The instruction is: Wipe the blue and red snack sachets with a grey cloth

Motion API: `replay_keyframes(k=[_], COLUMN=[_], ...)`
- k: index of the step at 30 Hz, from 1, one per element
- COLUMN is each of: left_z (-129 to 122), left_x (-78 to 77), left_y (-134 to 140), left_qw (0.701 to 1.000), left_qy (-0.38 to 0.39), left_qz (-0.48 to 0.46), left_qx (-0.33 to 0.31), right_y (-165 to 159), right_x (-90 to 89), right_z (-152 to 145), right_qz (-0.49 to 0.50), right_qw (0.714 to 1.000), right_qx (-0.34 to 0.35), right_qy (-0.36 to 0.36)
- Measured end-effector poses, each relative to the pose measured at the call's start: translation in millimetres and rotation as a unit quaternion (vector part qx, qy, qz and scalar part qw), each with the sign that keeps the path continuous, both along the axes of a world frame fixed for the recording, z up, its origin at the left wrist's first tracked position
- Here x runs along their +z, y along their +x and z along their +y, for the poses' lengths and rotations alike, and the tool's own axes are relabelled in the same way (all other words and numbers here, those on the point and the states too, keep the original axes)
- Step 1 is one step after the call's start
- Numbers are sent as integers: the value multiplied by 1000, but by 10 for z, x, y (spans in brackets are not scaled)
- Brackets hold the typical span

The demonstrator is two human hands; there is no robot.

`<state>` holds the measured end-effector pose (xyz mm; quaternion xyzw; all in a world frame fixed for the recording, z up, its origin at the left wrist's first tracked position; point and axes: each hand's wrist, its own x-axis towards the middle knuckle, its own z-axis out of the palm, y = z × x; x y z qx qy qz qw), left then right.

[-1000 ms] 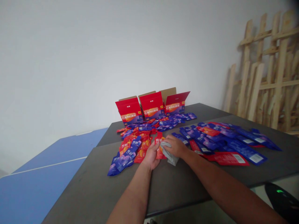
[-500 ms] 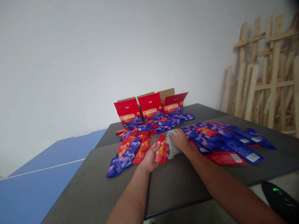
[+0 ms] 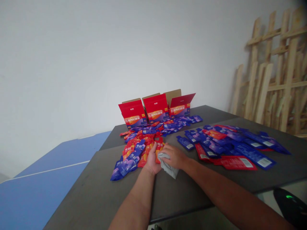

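1. My right hand presses a gray cloth, fingers closed over it, against a red pouch.
2. My left hand holds that pouch at its edge, on the dark table.
3. The pouch looks light, soft and slippery; I'd grip its sealed edges.
4. More pouches and red boxes lie beyond.

I am working with both forearms bare, no sleeve reaching into view on either one. My left hand is wearing no glove, ring or watch that I can see, and my right hand is going equally uncovered. Both arms are entering from about six o'clock, thick at the elbow end and narrowing toward the wrists
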<state>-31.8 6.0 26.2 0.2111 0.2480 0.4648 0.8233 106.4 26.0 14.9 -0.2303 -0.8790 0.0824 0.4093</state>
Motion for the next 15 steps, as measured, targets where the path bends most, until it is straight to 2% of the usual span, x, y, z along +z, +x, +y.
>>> replay_keyframes(k=[5, 11, 15], left_z=[-35, -50, -46], left_x=[-7, -50, -46], left_y=[75, 77, 32], left_qw=[999, 996, 997], left_qy=[-22, -14, -22], left_qz=[37, 84, 66], left_qx=[-3, 10, -16], right_y=[100, 225, 307], right_x=[-44, -67, -54], right_z=[185, 354, 468], right_qz=[57, 104, 139], right_qw=[993, 974, 954], right_qx=[-104, -198, -257], right_qy=[-26, -39, -66])
